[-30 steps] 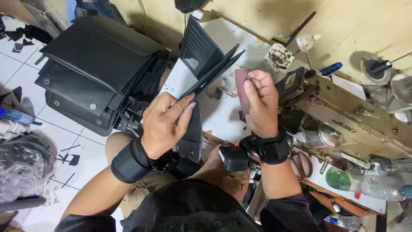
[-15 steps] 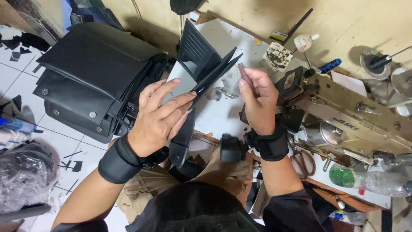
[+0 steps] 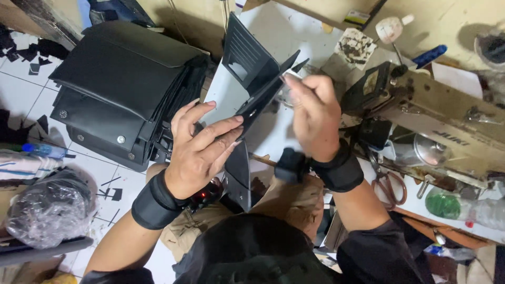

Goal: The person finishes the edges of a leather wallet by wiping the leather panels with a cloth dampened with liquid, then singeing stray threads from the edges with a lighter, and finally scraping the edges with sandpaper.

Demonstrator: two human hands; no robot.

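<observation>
Left hand (image 3: 202,150) lies flat, fingers spread and long, pressing on the black wallet piece (image 3: 258,92) from the underside, thumb tucked out of sight. Right hand (image 3: 311,113) is up at two o'clock from it, fingers curled and pinched on the top edge of the same piece; whether it holds anything else, I cannot tell. Both wrists wear black straps with small devices.

The wallet piece sits between the two hands, above the lap, tilted and fanned open. It is matte black, leather-like, cut in flat stiff panels: one panel at twelve o'clock shows stitched card slots in parallel lines and a small window, others splay like thin blades toward one o'clock, and a narrow strip hangs down at six o'clock toward the khaki trousers (image 3: 294,202).

At nine to ten o'clock, a stack of black bags (image 3: 123,87) with flap fronts and round metal studs rests on the white tiled floor (image 3: 21,94), smooth and faintly glossy. At three o'clock a beige sewing machine (image 3: 447,118) stands, worn metal. Below it, at four o'clock, red-handled scissors (image 3: 388,186) lie on the table. Crumpled clear plastic bag (image 3: 50,210) at eight o'clock.
</observation>
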